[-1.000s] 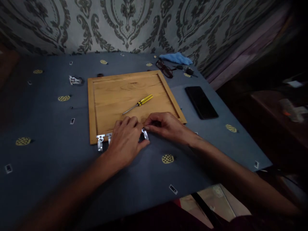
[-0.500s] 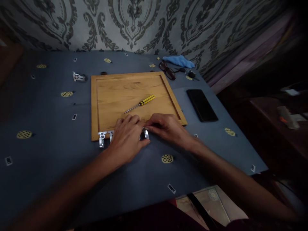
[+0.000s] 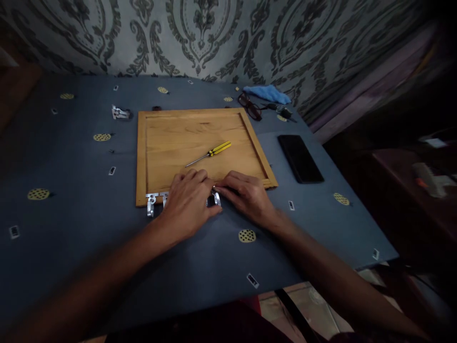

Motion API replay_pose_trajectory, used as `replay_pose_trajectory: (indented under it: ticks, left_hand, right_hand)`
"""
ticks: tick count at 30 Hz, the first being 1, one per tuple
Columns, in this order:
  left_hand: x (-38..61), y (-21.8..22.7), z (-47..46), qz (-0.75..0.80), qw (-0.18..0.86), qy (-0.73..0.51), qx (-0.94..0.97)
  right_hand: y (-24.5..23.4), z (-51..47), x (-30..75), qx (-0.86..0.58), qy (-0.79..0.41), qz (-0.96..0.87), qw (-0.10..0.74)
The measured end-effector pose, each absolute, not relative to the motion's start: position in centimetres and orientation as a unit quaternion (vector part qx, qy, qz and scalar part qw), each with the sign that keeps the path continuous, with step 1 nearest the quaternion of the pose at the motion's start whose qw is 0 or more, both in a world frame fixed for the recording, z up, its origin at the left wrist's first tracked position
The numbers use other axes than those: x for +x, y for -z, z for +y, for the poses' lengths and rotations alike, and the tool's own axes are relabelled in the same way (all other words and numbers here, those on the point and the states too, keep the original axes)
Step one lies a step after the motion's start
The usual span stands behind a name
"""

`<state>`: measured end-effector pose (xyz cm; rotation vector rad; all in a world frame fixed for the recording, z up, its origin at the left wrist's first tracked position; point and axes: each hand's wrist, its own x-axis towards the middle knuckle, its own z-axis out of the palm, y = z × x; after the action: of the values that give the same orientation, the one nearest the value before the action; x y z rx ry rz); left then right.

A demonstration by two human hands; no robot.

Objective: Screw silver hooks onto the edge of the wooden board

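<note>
Metal hinge (image 3: 215, 200) stays pinched by the right hand (image 3: 246, 196), while the left hand (image 3: 187, 208) still covers it, its grip hidden.

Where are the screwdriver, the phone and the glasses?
screwdriver (image 3: 221, 147), head view, on its yellow handle.
phone (image 3: 300, 158), head view, middle of its dark screen.
glasses (image 3: 254, 111), head view, on the nearer lens.

Board's (image 3: 160, 143) left half is open; screwdriver (image 3: 210, 153) crosses its middle.

l hand (image 3: 187, 209) & r hand (image 3: 246, 197) bare; l forearm (image 3: 117, 267), r forearm (image 3: 321, 271) bare too, blurred twd frame edge.
</note>
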<state>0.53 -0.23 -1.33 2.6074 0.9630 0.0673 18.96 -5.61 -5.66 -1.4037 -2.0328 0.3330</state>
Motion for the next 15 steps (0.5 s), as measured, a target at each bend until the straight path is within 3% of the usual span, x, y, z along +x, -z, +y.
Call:
replay_pose_trajectory:
  ticks: [15]
  left_hand:
    - [0.5,1.5,-0.3,0.341,0.194,-0.054,0.918]
  right_hand:
    - [6.0,-6.4,20.1,-0.509,-0.076,-0.775,0.367]
